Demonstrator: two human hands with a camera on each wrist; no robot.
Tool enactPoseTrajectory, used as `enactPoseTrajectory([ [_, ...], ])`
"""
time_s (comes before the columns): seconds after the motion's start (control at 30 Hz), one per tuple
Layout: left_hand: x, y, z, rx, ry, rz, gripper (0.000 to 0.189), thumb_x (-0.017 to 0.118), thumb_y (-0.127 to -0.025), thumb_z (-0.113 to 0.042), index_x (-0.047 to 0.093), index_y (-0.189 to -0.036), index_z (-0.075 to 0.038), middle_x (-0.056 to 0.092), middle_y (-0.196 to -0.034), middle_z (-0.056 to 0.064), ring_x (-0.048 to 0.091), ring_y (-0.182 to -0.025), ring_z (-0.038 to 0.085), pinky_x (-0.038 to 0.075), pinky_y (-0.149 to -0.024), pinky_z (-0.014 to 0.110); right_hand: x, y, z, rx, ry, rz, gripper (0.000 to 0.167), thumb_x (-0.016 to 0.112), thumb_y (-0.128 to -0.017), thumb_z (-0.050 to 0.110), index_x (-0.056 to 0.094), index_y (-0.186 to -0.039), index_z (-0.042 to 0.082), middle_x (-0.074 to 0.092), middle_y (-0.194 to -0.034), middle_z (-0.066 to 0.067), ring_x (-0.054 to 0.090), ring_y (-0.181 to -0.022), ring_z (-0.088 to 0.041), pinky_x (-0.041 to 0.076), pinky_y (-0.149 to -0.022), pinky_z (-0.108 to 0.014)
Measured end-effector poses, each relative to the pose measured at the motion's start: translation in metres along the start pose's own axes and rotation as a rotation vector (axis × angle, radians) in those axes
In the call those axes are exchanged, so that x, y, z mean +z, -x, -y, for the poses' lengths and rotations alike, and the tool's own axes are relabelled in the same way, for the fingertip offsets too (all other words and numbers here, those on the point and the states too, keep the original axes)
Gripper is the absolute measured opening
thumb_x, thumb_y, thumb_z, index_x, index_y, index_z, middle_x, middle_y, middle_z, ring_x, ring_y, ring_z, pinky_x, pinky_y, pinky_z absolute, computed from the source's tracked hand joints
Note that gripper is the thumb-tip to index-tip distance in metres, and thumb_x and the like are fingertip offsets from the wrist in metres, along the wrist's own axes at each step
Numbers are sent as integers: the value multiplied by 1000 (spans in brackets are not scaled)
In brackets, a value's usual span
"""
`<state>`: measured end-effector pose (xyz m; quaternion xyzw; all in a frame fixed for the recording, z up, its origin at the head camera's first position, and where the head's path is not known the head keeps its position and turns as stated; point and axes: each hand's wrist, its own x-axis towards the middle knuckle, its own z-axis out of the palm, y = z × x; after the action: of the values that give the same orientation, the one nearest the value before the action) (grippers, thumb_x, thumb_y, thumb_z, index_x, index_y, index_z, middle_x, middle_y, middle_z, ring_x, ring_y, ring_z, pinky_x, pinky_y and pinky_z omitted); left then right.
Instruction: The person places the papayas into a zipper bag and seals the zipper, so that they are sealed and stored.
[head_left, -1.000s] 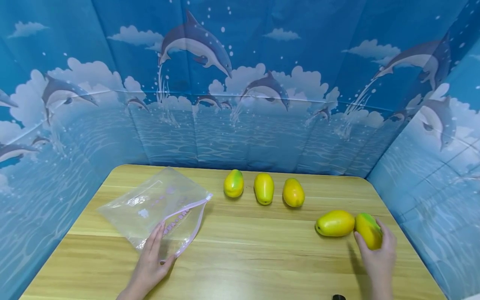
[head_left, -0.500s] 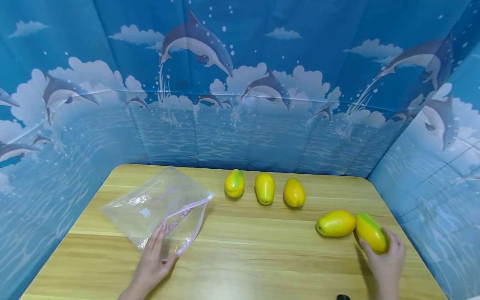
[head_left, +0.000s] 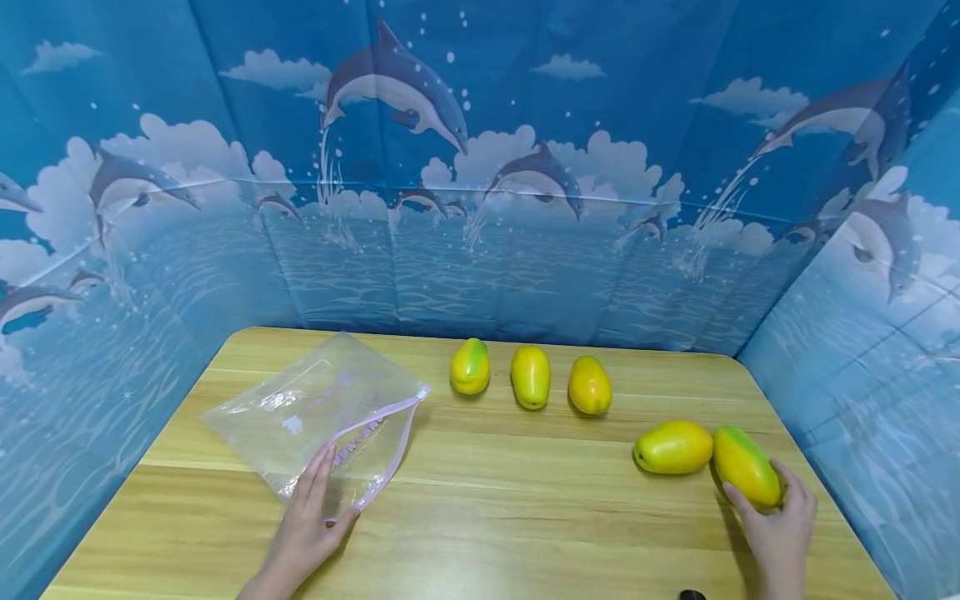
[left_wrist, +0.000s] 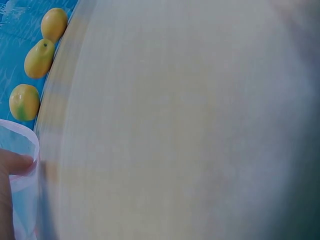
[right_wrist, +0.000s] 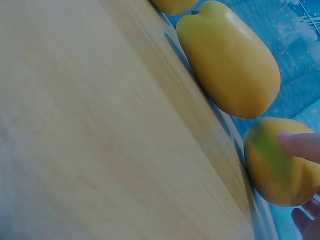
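My left hand (head_left: 303,521) lies at the mouth of a clear zip bag (head_left: 300,396) with a lilac zip edge, on the table's left side. Its fingers are straight over the plastic and the thumb is at the lower end of the mouth, which gapes a little. In the left wrist view one digit (left_wrist: 17,162) shows against the bag's rim. At the right, my right hand (head_left: 783,525) grips the near end of a yellow-green mango (head_left: 742,462) between thumb and fingers. A second mango (head_left: 673,447) lies on its side close by its left.
Three more mangoes stand in a row near the back edge: a left one (head_left: 470,367), a middle one (head_left: 531,377) and a right one (head_left: 590,386). A small black object (head_left: 692,595) shows at the front. A dolphin-print curtain (head_left: 480,250) surrounds the wooden table (head_left: 525,517).
My right hand has shifted slightly right and toward the front edge, and the gripped mango now points more diagonally. The left hand and bag have stayed put.
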<state>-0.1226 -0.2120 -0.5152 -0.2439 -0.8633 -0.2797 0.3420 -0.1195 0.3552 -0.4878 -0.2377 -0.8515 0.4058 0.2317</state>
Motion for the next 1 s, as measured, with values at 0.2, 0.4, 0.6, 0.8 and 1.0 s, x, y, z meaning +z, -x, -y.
enactPoseTrajectory([
  [0.2,0,0,1,0,-6,5,90,70,-62,-20,29,-136,11,31,-141,22,18,-135,9,13,-113,20,0,-1,0,29,2,18,69,65,-82,12,29,-140,-1,24,-137,-31,20,-124,-44,17,-110,-56],
  [0.4,2,-1,2,24,-20,-7,98,76,-52,-11,29,-135,12,32,-139,25,15,-135,8,12,-113,20,0,-1,-1,47,-8,20,70,64,-83,13,27,-141,1,25,-135,-31,21,-122,-43,16,-110,-54],
  [0.6,4,-2,1,33,-26,-1,98,76,-52,-10,29,-134,13,32,-139,26,15,-136,9,12,-113,21,-1,-4,-5,68,16,-9,69,64,-83,14,29,-140,2,28,-134,-29,23,-120,-41,24,-104,-52],
  [0.8,2,-1,0,15,-37,1,102,79,-50,-8,28,-135,13,32,-139,25,14,-135,7,12,-113,19,2,-6,-5,91,32,-19,69,65,-82,19,32,-140,3,31,-134,-26,26,-117,-37,30,-93,-43],
  [1.0,1,1,0,12,-32,8,100,77,-52,-10,28,-136,12,31,-140,25,15,-135,8,12,-113,19,4,-7,-5,78,36,-40,68,67,-81,21,35,-137,0,33,-130,-27,28,-111,-37,33,-87,-33],
])
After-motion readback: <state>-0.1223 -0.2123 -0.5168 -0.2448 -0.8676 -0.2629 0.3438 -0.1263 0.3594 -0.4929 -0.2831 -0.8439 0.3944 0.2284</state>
